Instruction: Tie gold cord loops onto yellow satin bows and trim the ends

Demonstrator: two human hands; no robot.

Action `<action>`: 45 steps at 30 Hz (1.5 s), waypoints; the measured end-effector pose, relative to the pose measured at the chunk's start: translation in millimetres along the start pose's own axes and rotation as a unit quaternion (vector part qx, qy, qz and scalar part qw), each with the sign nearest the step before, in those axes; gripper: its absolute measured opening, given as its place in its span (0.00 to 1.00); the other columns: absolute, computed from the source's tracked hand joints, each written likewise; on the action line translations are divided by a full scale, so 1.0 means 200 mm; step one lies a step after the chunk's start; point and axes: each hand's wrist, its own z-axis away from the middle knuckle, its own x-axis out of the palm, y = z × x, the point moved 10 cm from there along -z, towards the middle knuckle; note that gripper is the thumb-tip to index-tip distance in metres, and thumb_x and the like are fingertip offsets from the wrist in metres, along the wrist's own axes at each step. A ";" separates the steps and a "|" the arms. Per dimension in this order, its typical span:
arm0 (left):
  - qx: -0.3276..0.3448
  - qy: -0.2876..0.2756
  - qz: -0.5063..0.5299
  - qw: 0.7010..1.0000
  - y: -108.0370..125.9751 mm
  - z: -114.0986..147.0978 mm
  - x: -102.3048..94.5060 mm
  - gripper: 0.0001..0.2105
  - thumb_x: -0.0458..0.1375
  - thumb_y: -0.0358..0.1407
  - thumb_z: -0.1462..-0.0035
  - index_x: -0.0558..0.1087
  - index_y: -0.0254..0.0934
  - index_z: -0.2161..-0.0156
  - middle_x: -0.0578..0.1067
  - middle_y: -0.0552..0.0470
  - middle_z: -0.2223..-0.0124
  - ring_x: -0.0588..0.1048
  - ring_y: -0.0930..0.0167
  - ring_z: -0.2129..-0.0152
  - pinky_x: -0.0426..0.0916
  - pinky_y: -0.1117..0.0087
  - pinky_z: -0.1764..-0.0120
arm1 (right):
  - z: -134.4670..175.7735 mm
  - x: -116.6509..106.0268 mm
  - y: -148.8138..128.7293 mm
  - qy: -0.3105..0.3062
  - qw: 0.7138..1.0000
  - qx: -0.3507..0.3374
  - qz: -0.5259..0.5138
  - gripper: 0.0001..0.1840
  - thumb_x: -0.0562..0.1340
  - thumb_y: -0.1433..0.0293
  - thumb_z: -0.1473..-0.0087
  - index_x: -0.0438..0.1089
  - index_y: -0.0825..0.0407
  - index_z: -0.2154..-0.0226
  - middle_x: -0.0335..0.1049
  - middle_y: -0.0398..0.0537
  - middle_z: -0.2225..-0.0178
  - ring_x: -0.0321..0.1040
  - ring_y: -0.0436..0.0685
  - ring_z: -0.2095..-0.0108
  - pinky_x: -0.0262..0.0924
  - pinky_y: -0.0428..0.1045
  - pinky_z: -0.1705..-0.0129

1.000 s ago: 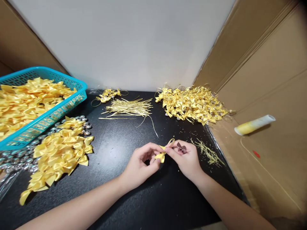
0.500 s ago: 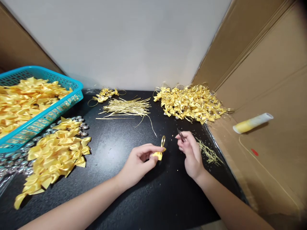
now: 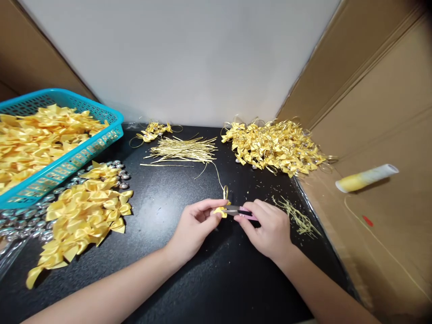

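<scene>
Yellow ribbon bow (image 3: pixel 220 212) is resting in the left hand (image 3: pixel 194 231) over the black surface (image 3: pixel 202 288), the grip pinching it between thumb and fingers. Right hand (image 3: pixel 272 228) is holding pink-handled scissors (image 3: pixel 239 211), fingers wrapping the handles; blades are pointing at the bow, though contact is hard to confirm. Gold ties (image 3: pixel 184 150) are lying beyond, left of a bow pile (image 3: pixel 273 146).

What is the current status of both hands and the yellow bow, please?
Left hand holds yellow bow, gold loop above it. Right hand holds pink-handled snips, tips at the bow. No obstruction seen between hands.
</scene>
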 end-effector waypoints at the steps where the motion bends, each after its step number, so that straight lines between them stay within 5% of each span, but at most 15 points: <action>1: -0.001 0.002 0.001 1.000 0.00 0.00 0.00 0.09 0.64 0.32 0.52 0.81 0.39 0.62 0.81 0.52 0.66 0.73 0.74 0.73 0.67 0.76 0.70 | 0.00 0.00 0.00 0.002 1.000 -0.002 0.004 0.12 0.60 0.61 0.42 0.71 0.53 0.71 0.69 0.43 0.77 0.65 0.51 0.77 0.52 0.46 0.72; 21: -0.017 0.005 -0.005 1.000 0.00 0.01 0.01 0.10 0.64 0.32 0.53 0.81 0.37 0.62 0.81 0.50 0.66 0.74 0.72 0.72 0.67 0.74 0.70 | 0.00 0.01 -0.02 0.007 1.000 -0.006 -0.008 0.10 0.60 0.65 0.41 0.68 0.51 0.72 0.69 0.43 0.79 0.65 0.51 0.77 0.51 0.47 0.72; 25: -0.015 0.006 -0.004 1.000 0.00 0.00 0.00 0.10 0.64 0.32 0.53 0.80 0.36 0.63 0.80 0.51 0.67 0.72 0.73 0.74 0.65 0.75 0.71 | 0.01 0.01 0.09 0.014 0.994 0.065 -0.086 0.08 0.60 0.64 0.42 0.68 0.50 0.69 0.71 0.44 0.74 0.67 0.51 0.74 0.55 0.46 0.71; 27: -0.004 0.003 -0.007 1.000 0.00 0.00 0.01 0.11 0.63 0.32 0.51 0.79 0.36 0.61 0.78 0.51 0.67 0.71 0.74 0.73 0.65 0.75 0.70 | 0.03 -0.02 0.22 0.049 0.974 0.152 -0.162 0.09 0.58 0.62 0.40 0.67 0.50 0.67 0.69 0.44 0.72 0.66 0.51 0.74 0.55 0.46 0.73; 30: 0.042 -0.016 -0.022 0.999 0.03 0.01 0.03 0.13 0.61 0.33 0.48 0.76 0.37 0.55 0.75 0.52 0.68 0.70 0.74 0.73 0.65 0.75 0.69 | 0.07 0.00 0.37 0.101 0.900 0.266 -0.330 0.18 0.53 0.54 0.39 0.63 0.49 0.72 0.60 0.41 0.77 0.56 0.49 0.79 0.48 0.45 0.80; 33: 0.099 -0.035 -0.045 0.993 0.08 0.03 0.06 0.15 0.59 0.32 0.44 0.71 0.39 0.51 0.72 0.54 0.68 0.69 0.75 0.73 0.65 0.74 0.67 | 0.06 0.12 0.32 0.058 0.814 0.298 -0.495 0.22 0.56 0.51 0.43 0.56 0.49 0.77 0.57 0.38 0.78 0.50 0.45 0.83 0.46 0.44 0.82; 36: 0.136 -0.051 -0.089 0.985 0.10 0.05 0.09 0.14 0.58 0.32 0.42 0.69 0.40 0.50 0.72 0.53 0.66 0.69 0.74 0.72 0.65 0.72 0.66 | 0.05 0.22 0.18 -0.009 0.770 0.303 -0.562 0.22 0.69 0.62 0.53 0.53 0.49 0.77 0.66 0.40 0.73 0.65 0.48 0.76 0.61 0.45 0.74; 39: 0.156 -0.054 -0.134 0.977 0.11 0.07 0.10 0.14 0.59 0.32 0.42 0.68 0.42 0.51 0.73 0.54 0.67 0.68 0.75 0.73 0.64 0.73 0.67 | 0.04 0.23 0.12 0.000 0.760 0.305 -0.573 0.23 0.70 0.69 0.56 0.52 0.48 0.77 0.70 0.42 0.69 0.72 0.53 0.68 0.69 0.49 0.65; 45: 0.104 -0.068 -0.076 0.989 0.08 0.05 0.10 0.20 0.59 0.35 0.43 0.61 0.44 0.46 0.69 0.59 0.71 0.66 0.77 0.77 0.65 0.74 0.69 | 0.02 0.17 0.13 0.015 0.806 0.279 -0.522 0.21 0.65 0.74 0.55 0.50 0.47 0.79 0.73 0.42 0.72 0.73 0.53 0.70 0.69 0.49 0.66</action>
